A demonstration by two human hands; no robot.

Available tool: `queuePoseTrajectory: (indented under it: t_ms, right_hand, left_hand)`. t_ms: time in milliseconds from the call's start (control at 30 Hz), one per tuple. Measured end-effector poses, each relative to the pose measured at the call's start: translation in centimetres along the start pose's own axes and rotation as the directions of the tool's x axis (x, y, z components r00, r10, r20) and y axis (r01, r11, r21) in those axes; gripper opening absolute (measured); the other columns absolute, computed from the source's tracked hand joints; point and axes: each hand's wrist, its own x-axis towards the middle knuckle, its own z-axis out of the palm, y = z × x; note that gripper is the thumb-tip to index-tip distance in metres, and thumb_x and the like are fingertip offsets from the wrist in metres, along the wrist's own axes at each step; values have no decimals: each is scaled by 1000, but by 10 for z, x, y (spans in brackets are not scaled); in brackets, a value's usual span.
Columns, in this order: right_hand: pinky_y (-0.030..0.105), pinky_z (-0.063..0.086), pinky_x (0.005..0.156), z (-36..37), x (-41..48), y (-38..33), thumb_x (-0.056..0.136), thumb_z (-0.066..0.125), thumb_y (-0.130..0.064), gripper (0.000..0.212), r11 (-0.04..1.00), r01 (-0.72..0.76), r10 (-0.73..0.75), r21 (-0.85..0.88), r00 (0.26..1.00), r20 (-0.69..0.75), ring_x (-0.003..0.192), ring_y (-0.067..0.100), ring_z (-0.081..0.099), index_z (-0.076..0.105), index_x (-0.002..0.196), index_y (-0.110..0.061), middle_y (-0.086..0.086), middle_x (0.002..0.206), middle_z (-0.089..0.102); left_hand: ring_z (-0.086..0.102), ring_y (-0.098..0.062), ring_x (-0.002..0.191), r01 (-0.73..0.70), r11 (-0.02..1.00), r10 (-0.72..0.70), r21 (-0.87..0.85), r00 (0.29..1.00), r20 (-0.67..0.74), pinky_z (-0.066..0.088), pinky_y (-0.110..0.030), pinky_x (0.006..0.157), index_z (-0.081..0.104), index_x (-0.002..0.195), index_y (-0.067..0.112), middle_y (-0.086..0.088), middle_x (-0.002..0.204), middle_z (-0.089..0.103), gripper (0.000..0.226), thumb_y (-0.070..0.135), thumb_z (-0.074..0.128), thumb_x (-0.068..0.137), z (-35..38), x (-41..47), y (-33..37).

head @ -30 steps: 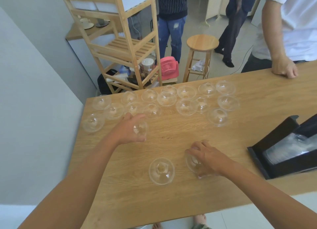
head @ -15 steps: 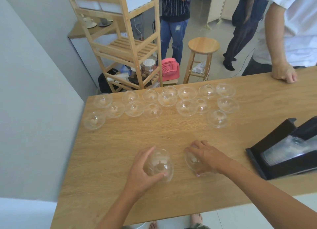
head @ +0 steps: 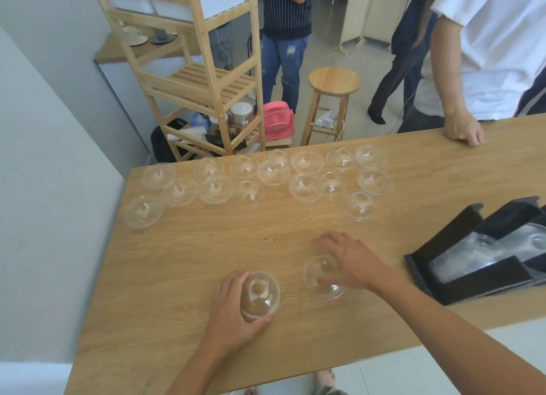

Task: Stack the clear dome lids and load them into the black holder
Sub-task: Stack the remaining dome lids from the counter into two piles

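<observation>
My left hand (head: 229,314) grips a clear dome lid (head: 260,295) near the front of the wooden table (head: 183,261), seemingly set over a second lid. To its right, my right hand (head: 348,260) holds another clear dome lid (head: 320,279), tilted on the tabletop. Several more loose dome lids (head: 274,171) lie in rough rows along the far side of the table. The black holder (head: 472,279) sits slanted at the right edge with a stack of clear lids (head: 484,248) lying in its channel.
Another person's hand (head: 464,130) rests on the table's far right edge. Beyond the table stand a wooden shelf unit (head: 204,78), a round wooden stool (head: 334,82), a pink fan (head: 277,119) and other people. A grey wall (head: 44,173) runs along the left.
My left hand came back from the far rows with a lid and set it on the lid lying near the front edge. My right hand stayed on its lid.
</observation>
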Motion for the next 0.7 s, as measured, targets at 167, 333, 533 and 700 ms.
queuePoseTrajectory:
  t_ms: [167, 333, 533, 700]
  right_hand:
    - [41, 39, 105, -41, 24, 33, 90, 66, -40, 52, 979, -203, 203, 28, 935, -292, 128, 23, 46, 55, 135, -17, 3, 140, 49]
    - [38, 36, 105, -47, 48, 57, 94, 62, -33, 40, 919, -357, 313, -165, 918, -245, 125, 23, 44, 61, 129, -14, 3, 138, 47]
    - [35, 36, 99, -38, 58, 65, 89, 55, -4, 34, 899, -381, 304, -218, 899, -315, 118, 24, 48, 66, 121, -10, 6, 130, 50]
    - [41, 38, 94, -40, 59, 69, 86, 66, -16, 47, 913, -402, 345, -72, 854, -389, 120, 30, 46, 53, 130, -8, 13, 133, 48]
  left_hand:
    - [36, -10, 127, -11, 999, 11, 31, 1000, -2, 37, -43, 108, 43, 139, 27, 12, 137, 43, 92, 65, 76, 61, 2, 3, -3]
    - [33, -8, 128, -12, 1000, 12, 19, 1000, 8, 34, -39, 109, 35, 138, 36, 16, 139, 40, 92, 67, 75, 61, 3, 3, -2]
    - [33, -8, 129, -27, 999, 27, 19, 1000, -11, 34, -40, 110, 40, 139, 29, 15, 139, 40, 92, 66, 75, 62, 3, 4, -3]
    - [32, -8, 130, -53, 998, 53, 23, 999, -9, 32, -37, 110, 33, 138, 37, 17, 139, 38, 89, 67, 74, 65, 3, 3, -4]
